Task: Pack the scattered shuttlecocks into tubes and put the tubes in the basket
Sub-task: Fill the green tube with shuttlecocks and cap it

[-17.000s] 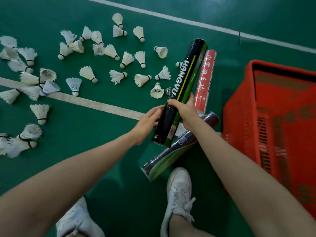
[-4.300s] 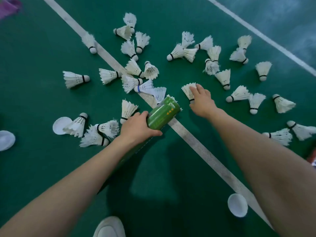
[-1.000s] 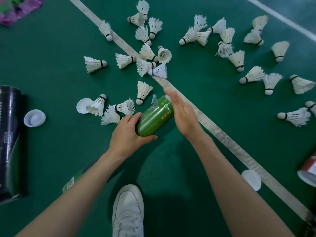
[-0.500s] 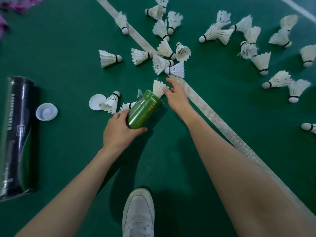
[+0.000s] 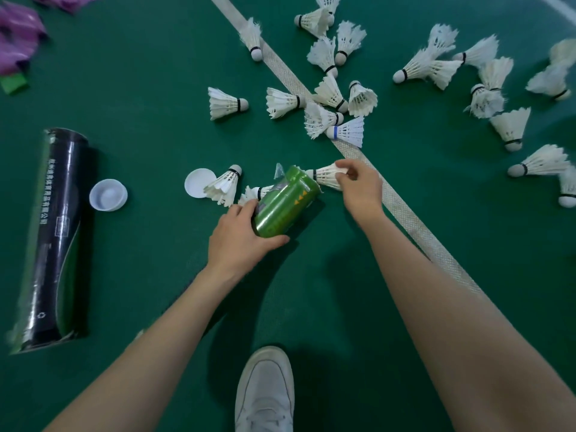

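The green floor carries the whole job, and the step in hand is feeding one shuttlecock into a tube. A black tube lies untouched along the floor's left edge. Near the middle, the left hand wraps fingers and thumb round the green tube, its open mouth tilted away toward the white line. Just beyond that mouth, the right hand pinches a shuttlecock by its feathers, cork at the rim. Next, I judge, the cork must line up with the opening and slide in straight, sparing the feathers. Many loose shuttlecocks lie toward the far right corner. A white cap sits just beside the black tube. No basket is in view.
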Available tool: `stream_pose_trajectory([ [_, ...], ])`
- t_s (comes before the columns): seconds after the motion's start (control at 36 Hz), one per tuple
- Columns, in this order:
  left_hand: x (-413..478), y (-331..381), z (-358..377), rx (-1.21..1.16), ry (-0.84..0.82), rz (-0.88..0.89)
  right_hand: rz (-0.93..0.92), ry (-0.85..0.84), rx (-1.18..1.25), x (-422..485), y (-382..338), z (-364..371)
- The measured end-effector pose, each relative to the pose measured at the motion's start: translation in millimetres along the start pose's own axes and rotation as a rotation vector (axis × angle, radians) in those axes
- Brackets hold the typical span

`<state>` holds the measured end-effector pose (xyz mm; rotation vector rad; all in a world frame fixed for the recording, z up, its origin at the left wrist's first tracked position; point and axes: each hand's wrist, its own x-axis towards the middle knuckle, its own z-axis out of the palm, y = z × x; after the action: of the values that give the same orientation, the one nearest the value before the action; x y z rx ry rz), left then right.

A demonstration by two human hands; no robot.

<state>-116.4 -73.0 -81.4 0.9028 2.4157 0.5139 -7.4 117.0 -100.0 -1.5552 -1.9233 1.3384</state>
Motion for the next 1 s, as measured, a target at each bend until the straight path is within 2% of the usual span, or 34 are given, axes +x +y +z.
stream_pose_trajectory([
  [0.08,-6,5,6,0.021,-0.025,0.025,-0.043,0.128,0.132,-15,2,-17],
  [0.17,-14,11,10,0.046,-0.04,0.061,-0.179,0.178,0.241,-38,2,-39],
  [0.25,-22,19,11,0.045,-0.035,0.095,-0.275,0.156,0.213,-60,8,-57],
  [0.36,-36,30,8,0.032,-0.029,0.157,-0.312,0.067,0.11,-82,11,-72],
  [0.47,-48,36,10,0.0,-0.012,0.195,-0.274,-0.063,0.106,-104,3,-71],
  [0.58,-59,47,14,-0.024,-0.001,0.21,-0.228,-0.077,0.144,-114,2,-80],
  [0.75,-61,45,11,-0.002,0.003,0.212,-0.262,-0.155,0.094,-119,-1,-82],
  [0.89,-54,36,1,0.036,0.01,0.252,-0.164,-0.237,0.159,-112,-2,-68],
  [1.0,-46,31,-1,0.062,0.021,0.231,-0.152,-0.269,0.159,-108,-8,-43],
])
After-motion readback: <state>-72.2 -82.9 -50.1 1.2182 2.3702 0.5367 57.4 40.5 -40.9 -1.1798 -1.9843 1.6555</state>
